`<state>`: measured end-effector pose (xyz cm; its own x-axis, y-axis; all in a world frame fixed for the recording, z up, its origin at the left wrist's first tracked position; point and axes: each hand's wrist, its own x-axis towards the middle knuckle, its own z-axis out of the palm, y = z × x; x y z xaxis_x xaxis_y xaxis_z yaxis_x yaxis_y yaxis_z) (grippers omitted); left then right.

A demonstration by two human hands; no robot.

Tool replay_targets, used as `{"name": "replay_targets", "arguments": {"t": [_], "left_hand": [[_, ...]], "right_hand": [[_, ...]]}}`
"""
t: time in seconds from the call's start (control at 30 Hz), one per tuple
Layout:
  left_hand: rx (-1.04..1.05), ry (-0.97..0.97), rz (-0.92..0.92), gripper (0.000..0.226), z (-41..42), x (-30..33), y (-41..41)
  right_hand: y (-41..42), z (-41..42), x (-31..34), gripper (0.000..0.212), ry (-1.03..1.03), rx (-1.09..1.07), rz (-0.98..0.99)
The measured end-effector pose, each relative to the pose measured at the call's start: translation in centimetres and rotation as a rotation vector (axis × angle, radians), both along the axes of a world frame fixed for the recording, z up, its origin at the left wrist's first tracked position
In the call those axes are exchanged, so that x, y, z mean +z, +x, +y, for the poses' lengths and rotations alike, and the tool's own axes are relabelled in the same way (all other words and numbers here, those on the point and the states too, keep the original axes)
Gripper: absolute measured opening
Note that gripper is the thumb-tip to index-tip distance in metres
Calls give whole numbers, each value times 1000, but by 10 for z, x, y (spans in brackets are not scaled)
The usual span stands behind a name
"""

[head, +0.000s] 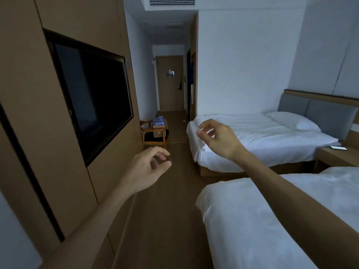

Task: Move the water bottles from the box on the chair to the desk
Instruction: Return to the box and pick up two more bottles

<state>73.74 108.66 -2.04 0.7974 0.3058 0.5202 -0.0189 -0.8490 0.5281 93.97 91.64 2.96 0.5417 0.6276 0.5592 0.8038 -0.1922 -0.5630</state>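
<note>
Both hands empty, fingers loosely curled: left hand point(147, 167), right hand point(215, 138), held out mid-air. Water bottles point(159, 120) far off in the box point(157, 123) on the chair point(154, 135) by the left wall. Probably upright, long axis vertical; too small to confirm. Likely light, smooth plastic; grip around the body.

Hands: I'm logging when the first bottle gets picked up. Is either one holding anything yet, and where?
Nothing is held. The left hand and the right hand hang in the air, fingers loosely curled.
</note>
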Motion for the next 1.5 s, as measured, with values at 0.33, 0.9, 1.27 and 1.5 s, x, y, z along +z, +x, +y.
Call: {"name": "replay_targets", "arguments": {"t": [0.33,0.9,1.27,1.5], "left_hand": [[61,13,-2,23,122,4,177],[144,35,11,24,334,-8,408],[101,44,26,24,518,-3,561],[65,70,38,26,609,-19,654]], "right_hand": [[187,139,-2,26,1,79,-6],[433,354,-16,23,-24,102,-47],[581,525,-9,19,-17,46,-63],[674,616,-21,18,-39,28,-38]]}}
